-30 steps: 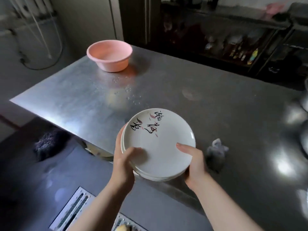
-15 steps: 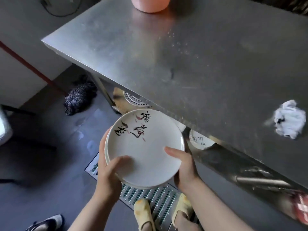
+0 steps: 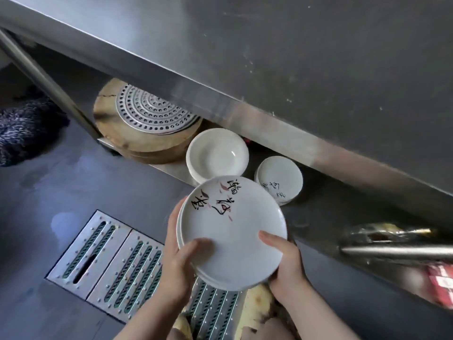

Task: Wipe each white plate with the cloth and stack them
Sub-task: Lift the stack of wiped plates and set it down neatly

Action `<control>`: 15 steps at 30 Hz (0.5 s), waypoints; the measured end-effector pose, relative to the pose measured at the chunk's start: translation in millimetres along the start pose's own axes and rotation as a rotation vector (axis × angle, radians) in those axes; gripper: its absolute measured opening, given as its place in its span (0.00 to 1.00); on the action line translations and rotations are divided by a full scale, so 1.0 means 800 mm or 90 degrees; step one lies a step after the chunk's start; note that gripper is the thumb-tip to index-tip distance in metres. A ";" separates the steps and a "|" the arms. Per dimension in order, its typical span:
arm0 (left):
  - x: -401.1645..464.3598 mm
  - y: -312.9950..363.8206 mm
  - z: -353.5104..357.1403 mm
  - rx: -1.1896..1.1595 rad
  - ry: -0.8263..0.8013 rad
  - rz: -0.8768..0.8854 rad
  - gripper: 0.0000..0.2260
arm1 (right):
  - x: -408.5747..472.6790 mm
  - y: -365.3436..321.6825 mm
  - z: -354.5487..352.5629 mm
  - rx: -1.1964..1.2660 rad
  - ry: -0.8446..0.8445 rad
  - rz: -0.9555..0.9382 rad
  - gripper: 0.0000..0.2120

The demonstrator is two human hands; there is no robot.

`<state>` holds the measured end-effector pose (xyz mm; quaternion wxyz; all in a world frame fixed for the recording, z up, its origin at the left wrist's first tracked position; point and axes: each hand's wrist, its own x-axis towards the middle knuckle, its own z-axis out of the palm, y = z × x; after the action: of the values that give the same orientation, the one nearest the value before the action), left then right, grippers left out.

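I hold a small stack of white plates (image 3: 235, 239) with black brush lettering, low in front of the steel table's (image 3: 318, 57) lower shelf. My left hand (image 3: 179, 263) grips the stack's left rim, thumb on top. My right hand (image 3: 284, 261) grips its right rim, thumb on the plate's face. On the shelf (image 3: 171, 169) stand a stack of white bowls (image 3: 217, 153) and a stack of smaller lettered plates (image 3: 279, 179). The cloth is out of view.
A wooden chopping block (image 3: 137, 141) with a perforated metal disc (image 3: 154, 111) sits at the shelf's left end. A table leg (image 3: 49, 82) slants at left. Drain grates (image 3: 110, 258) cover the floor below, and a dark mop head (image 3: 24, 128) lies far left.
My view has tilted down from the tabletop to the shelf beneath. Both hands have carried the stack off the table and lowered it toward the shelf. The cloth left the view.
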<state>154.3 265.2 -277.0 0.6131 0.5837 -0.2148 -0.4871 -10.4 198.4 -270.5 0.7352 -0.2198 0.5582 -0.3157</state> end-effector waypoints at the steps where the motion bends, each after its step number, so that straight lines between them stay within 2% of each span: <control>1: 0.019 -0.018 0.014 -0.004 -0.022 0.004 0.35 | 0.019 0.000 -0.015 0.002 0.026 -0.011 0.31; 8: 0.145 -0.129 0.092 -0.003 -0.133 0.022 0.34 | 0.150 0.004 -0.095 0.041 0.136 -0.104 0.24; 15: 0.254 -0.215 0.149 -0.023 -0.176 -0.002 0.30 | 0.271 0.001 -0.145 0.094 0.170 -0.160 0.15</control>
<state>83.5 59.6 -471.2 0.5872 0.5000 -0.2879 -0.5677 -83.1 48.6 -451.7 0.6237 -0.1894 0.5941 -0.4714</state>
